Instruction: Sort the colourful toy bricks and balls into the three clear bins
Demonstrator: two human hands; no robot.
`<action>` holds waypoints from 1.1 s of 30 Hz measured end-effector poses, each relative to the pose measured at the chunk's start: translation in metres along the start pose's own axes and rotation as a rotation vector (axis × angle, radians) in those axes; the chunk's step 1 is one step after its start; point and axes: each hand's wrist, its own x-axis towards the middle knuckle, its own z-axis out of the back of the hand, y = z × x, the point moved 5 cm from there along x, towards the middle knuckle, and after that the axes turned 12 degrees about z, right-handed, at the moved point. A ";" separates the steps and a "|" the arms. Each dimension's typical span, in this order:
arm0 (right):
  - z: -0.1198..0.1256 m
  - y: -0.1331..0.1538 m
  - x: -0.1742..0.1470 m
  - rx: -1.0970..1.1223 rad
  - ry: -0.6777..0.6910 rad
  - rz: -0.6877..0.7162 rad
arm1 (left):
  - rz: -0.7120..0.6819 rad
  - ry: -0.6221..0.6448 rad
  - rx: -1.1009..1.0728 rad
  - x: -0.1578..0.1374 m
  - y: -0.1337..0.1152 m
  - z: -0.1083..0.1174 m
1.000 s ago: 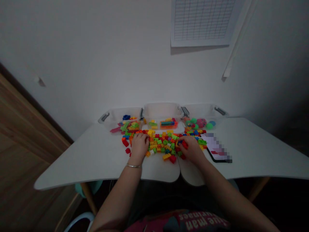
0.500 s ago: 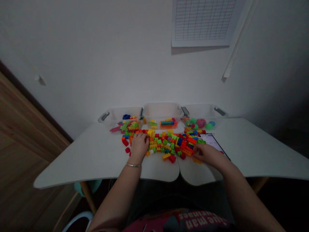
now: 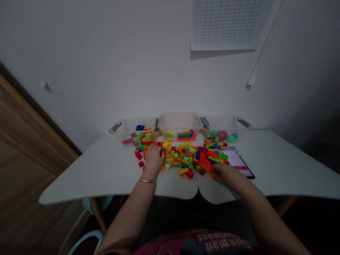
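Observation:
A pile of colourful plastic building bricks (image 3: 183, 156) spreads across the middle of the white table. My left hand (image 3: 154, 159), with a bangle at the wrist, rests on the left part of the pile. Its fingers curl downward, and whatever lies under them is hidden. At the pile's right front edge, my right hand (image 3: 225, 171) has thumb and fingers closed on a yellow-orange building brick (image 3: 213, 175), partly covered by the fingers. Long orange bricks (image 3: 205, 165) lie just left of those fingertips.
Three clear bins stand along the wall: the left bin (image 3: 124, 124) with mixed bricks, the middle bin (image 3: 180, 118), and the right bin (image 3: 223, 120) with coloured balls. A phone (image 3: 245, 171) lies beyond my right hand. A seam splits the table's front edge (image 3: 198, 193).
My right hand has come down and slightly toward me, onto the yellow-orange brick that lay beneath it. More of the phone shows. My left hand stays in place on the pile.

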 end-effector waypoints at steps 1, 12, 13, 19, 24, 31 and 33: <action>0.001 0.002 0.000 -0.005 -0.002 0.001 | -0.002 -0.001 0.001 0.000 0.000 0.001; -0.016 0.000 -0.008 -0.028 -0.238 0.077 | -0.040 -0.036 -0.047 -0.002 -0.001 0.002; -0.016 -0.002 -0.009 -0.015 -0.260 0.074 | -0.041 -0.040 -0.052 -0.002 -0.001 0.002; -0.008 -0.009 -0.011 0.064 -0.336 -0.008 | -0.036 -0.032 -0.051 0.000 0.001 -0.001; -0.010 -0.012 -0.008 0.118 -0.415 -0.017 | -0.054 -0.028 -0.064 0.000 -0.002 0.001; -0.007 -0.008 0.009 0.250 -0.606 -0.015 | -0.048 -0.128 -0.174 -0.004 -0.003 0.012; 0.000 -0.003 0.019 0.307 -0.667 -0.003 | -0.050 -0.178 -0.216 -0.007 -0.005 0.017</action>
